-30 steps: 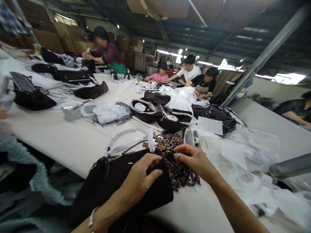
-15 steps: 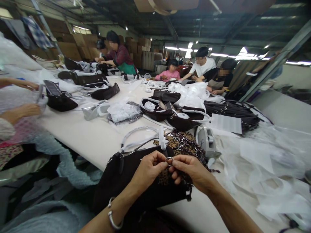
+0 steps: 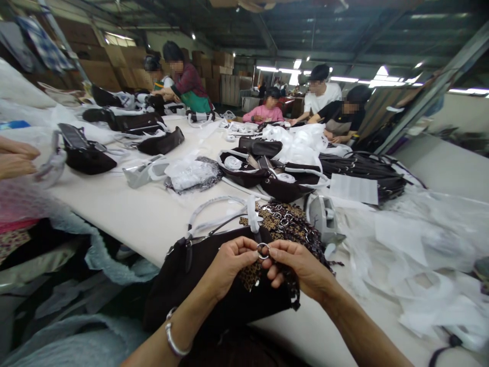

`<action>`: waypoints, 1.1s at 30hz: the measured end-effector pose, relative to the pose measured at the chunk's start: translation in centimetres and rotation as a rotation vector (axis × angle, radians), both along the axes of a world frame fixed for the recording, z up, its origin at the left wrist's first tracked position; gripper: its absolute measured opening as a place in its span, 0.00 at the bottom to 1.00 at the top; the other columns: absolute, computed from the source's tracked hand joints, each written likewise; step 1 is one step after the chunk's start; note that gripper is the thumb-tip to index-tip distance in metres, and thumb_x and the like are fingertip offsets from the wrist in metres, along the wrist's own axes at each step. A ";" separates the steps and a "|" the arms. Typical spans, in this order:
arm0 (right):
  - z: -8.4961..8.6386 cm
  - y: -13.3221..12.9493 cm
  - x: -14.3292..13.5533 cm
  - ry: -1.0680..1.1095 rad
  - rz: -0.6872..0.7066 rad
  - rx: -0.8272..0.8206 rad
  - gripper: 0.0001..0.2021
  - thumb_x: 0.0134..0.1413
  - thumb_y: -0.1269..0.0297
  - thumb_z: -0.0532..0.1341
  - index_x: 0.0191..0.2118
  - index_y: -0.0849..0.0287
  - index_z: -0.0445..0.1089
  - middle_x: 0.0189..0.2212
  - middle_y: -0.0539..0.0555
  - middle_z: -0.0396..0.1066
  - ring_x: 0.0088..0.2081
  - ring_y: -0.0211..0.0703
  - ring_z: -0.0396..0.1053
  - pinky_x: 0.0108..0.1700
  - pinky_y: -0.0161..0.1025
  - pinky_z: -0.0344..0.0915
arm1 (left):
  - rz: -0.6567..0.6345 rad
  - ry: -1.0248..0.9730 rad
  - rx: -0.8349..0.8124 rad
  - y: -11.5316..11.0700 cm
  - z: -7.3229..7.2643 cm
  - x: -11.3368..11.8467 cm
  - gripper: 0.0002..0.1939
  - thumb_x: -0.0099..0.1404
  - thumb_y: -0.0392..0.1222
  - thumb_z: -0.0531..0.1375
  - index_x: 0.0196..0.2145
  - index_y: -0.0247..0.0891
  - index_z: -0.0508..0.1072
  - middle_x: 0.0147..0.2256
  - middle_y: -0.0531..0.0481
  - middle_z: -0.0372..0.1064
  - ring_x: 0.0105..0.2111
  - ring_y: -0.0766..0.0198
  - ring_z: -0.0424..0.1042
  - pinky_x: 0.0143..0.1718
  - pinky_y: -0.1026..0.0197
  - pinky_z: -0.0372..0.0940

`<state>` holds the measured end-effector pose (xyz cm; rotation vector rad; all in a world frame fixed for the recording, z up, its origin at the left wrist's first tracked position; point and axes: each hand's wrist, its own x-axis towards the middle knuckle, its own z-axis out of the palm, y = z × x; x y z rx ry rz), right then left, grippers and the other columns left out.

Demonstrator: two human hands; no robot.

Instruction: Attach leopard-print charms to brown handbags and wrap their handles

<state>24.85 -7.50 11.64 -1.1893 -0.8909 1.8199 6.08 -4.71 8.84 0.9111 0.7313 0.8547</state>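
Holding one small shiny ring [image 3: 263,258] up with both hands, right over the front of the dark brown bag [image 3: 198,255]. Pinching one side of it with the left hand [image 3: 231,261], and pinching the other side with the right hand [image 3: 303,267] in the same way — thumb and finger tight on each side. Showing a spotted piece [image 3: 250,278] just under the ring; cannot tell for sure whether joined to it. Looks like working the ring with the fingertips, maybe pulling at it or turning it; cannot see any gap in the metal, so cannot say which. Calls for a tight, steady pinch and a close look at the ring, with care not to drop it. Can see a big heap of spotted charms [image 3: 282,216] just behind the bag, on the pale table [image 3: 114,219]. Can see a handle [image 3: 219,199] wrapped in white, standing up from the bag, and lots of thin plastic [image 3: 405,265] to the right. Can spot a co-worker's hands [image 3: 17,160] too — far off at the left edge.
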 end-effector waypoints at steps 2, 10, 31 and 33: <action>0.0 -0.1 -0.1 0.004 -0.007 -0.009 0.17 0.50 0.55 0.70 0.37 0.64 0.72 0.29 0.54 0.76 0.24 0.34 0.73 0.24 0.30 0.72 | -0.004 -0.014 -0.014 0.0 0.1 0.0 0.12 0.56 0.42 0.69 0.36 0.33 0.75 0.35 0.49 0.76 0.34 0.68 0.71 0.40 0.66 0.62; -0.3 -0.2 -0.3 0.015 -0.057 -0.005 0.17 0.49 0.55 0.70 0.37 0.63 0.71 0.28 0.53 0.76 0.24 0.34 0.72 0.25 0.29 0.71 | -0.001 0.090 0.053 -0.1 0.0 -0.2 0.12 0.58 0.42 0.67 0.38 0.33 0.74 0.33 0.49 0.75 0.33 0.67 0.71 0.39 0.65 0.62; -0.5 -1.0 -1.3 -0.433 -0.062 0.323 0.11 0.51 0.55 0.66 0.32 0.58 0.74 0.27 0.49 0.73 0.30 0.38 0.69 0.33 0.34 0.65 | 0.012 0.180 0.093 0.0 0.3 0.7 0.16 0.61 0.52 0.64 0.31 0.35 0.69 0.25 0.53 0.70 0.24 0.68 0.69 0.29 0.65 0.66; -1.4 -1.7 -1.9 -0.506 -0.160 0.421 0.10 0.51 0.56 0.67 0.35 0.57 0.75 0.33 0.51 0.75 0.36 0.43 0.70 0.41 0.38 0.66 | 0.080 0.190 0.100 -0.8 0.0 1.3 0.16 0.61 0.52 0.64 0.31 0.35 0.69 0.25 0.53 0.70 0.24 0.67 0.71 0.29 0.64 0.68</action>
